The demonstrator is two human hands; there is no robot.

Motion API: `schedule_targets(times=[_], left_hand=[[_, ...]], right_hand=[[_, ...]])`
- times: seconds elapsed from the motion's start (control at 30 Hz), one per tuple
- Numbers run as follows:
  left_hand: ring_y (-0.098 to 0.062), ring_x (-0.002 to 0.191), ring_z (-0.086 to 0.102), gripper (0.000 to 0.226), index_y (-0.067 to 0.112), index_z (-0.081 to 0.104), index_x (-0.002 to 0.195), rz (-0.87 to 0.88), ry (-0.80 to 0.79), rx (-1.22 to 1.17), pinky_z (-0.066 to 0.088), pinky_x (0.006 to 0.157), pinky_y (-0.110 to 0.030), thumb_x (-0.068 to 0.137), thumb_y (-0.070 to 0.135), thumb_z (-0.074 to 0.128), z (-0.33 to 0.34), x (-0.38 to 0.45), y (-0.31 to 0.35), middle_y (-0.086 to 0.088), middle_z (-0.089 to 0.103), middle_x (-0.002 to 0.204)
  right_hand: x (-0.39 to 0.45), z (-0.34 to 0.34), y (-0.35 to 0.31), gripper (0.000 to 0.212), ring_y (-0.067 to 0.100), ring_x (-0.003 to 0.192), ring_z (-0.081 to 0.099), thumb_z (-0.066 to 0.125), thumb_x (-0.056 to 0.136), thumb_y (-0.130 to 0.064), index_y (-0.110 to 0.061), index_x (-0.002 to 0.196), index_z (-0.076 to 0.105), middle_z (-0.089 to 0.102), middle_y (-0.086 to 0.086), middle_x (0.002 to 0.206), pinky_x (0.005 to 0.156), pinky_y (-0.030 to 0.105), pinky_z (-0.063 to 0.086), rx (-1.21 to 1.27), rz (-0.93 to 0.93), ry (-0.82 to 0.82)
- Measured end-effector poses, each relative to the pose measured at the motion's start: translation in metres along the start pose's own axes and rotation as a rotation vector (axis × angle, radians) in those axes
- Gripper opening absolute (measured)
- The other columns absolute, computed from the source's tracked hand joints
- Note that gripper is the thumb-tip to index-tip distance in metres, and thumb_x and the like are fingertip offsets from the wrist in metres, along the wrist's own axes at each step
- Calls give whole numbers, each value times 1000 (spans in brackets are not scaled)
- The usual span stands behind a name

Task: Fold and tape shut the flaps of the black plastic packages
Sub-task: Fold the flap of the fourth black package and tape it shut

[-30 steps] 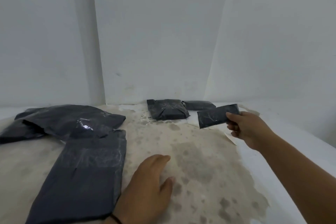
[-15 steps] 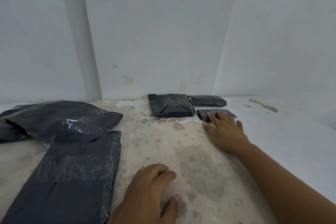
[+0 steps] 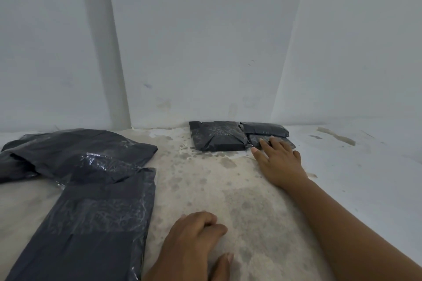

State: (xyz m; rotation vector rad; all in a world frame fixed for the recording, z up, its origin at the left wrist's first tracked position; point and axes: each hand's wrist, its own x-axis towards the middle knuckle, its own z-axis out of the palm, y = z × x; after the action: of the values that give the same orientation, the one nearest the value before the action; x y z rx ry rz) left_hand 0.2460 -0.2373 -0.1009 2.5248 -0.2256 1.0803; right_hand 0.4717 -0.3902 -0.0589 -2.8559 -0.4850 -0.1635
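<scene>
Three taped black packages lie by the far wall: a square folded package point(image 3: 218, 136), a small package point(image 3: 263, 129) to its right, and in front of that a second small package point(image 3: 255, 139). My right hand point(image 3: 278, 159) lies flat on this second small package, fingers spread, not gripping it. A long flat black package point(image 3: 91, 223) lies at the near left, with clear tape across its middle. My left hand point(image 3: 191, 242) rests on the table beside it, fingers loosely curled, holding nothing.
A heap of crumpled black plastic packages point(image 3: 75, 150) sits at the left, overlapping the long one's far end. The stained white table point(image 3: 228, 189) meets white walls point(image 3: 205, 52) at the back and right. No tape roll is in view.
My right hand, which held the second small package in the air a second ago, set it down beside the others and now rests on it. My left hand slid slightly nearer.
</scene>
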Motion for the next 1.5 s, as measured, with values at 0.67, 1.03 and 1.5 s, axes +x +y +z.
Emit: schedule_targets(times=[0.67, 1.03, 1.5], left_hand=[[-1, 99, 56, 37, 37, 52, 102, -33, -108, 25, 51, 87, -23, 68, 51, 52, -15, 1, 18, 13, 63, 98], [-6, 106, 55, 30, 21, 64, 116, -594, 172, -38, 38, 90, -14, 87, 28, 59, -129, 39, -23, 9, 60, 112], [-28, 54, 58, 39, 10, 51, 57, -1257, 158, -183, 50, 58, -32, 84, 34, 67, -159, 27, -162, -11, 57, 57]], right_hand=[[-21, -9, -11, 61, 21, 148, -1, 17, 96, -56, -28, 150, 19, 0, 4, 162, 116, 51, 1, 56, 12, 73], [-140, -19, -126, 50, 20, 137, 34, 29, 94, -50, -26, 133, 50, 42, 0, 144, 110, 41, 22, 263, -209, 168], [-152, 11, -155, 42, 10, 132, 35, 29, 98, -46, -31, 133, 45, 44, -9, 137, 106, 35, 24, 348, -194, 61]])
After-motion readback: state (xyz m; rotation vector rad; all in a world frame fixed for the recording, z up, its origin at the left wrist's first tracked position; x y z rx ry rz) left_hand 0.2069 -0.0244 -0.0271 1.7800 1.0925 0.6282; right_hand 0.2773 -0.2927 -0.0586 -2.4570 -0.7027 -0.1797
